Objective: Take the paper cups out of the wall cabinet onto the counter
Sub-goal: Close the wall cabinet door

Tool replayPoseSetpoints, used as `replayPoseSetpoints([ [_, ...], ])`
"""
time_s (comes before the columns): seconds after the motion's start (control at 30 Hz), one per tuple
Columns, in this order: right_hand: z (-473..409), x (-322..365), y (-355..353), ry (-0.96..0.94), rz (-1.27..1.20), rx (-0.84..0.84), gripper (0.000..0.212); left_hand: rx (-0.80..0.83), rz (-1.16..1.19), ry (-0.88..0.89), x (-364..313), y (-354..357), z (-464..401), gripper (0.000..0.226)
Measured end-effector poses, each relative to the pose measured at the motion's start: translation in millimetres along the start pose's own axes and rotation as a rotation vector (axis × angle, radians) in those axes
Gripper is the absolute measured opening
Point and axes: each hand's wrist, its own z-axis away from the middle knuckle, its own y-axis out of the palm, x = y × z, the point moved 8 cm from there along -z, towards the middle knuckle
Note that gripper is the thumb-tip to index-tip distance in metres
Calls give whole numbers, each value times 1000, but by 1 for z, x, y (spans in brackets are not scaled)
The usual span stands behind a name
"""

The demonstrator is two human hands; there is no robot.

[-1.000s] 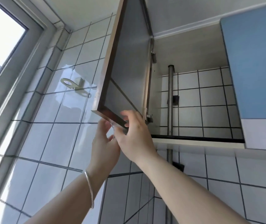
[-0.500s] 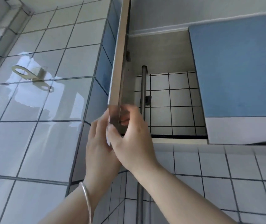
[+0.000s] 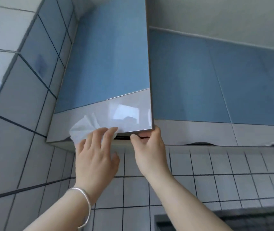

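Observation:
The wall cabinet door is blue with a glossy white lower band and stands almost shut, with only a dark gap showing under its bottom edge. My left hand presses a crumpled white tissue against the door's lower band, fingers spread. My right hand pinches the door's bottom right corner. No paper cups are in view, and the cabinet's inside is hidden behind the door.
More blue-and-white cabinet doors run to the right. A white tiled wall lies below and a glossy tiled side wall to the left. A dark edge shows at bottom right.
The door has swung from wide open to nearly shut, hiding the tiled cabinet interior and the pipe. Both hands stayed at its lower edge; a tissue now shows under the left hand.

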Motion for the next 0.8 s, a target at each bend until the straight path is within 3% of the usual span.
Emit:
replayPoseSetpoints([
  [0.1, -12, -36, -16, 123, 45, -40, 54, 44, -38, 35, -6, 33, -2, 58],
  [0.2, -20, -50, -21, 20, 356, -42, 77, 122, -72, 53, -10, 65, 4, 67],
  [0.3, -22, -54, -5, -210, 769, 32, 80, 184, -73, 32, -11, 89, 11, 77],
  [0.37, -25, -66, 9, -262, 878, 88, 81, 210, -100, 43, -11, 101, 13, 77],
  [0.5, -34, -90, 21, -255, 916, 79, 85, 251, -190, 91, -6, 121, 15, 68],
  [0.8, -50, -118, 39, -305, 1024, 84, 86, 250, -195, 111, -3, 151, 18, 69],
])
